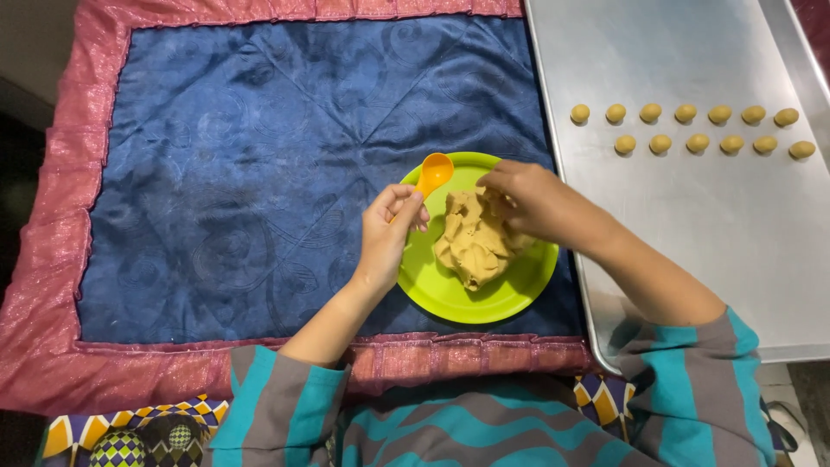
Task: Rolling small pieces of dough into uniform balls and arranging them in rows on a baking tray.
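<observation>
Item: my left hand [385, 233], grip closed on the small orange plastic spoon [431, 174], bowl up for filling. Right hand [527, 197] pinches the tan dough lump [474, 242] on the round lime-green plate [450, 294]. Rolled dough balls [685, 112] line the steel tray [692, 225], far right.

No packages, labels, signs or screens are in your view.
</observation>
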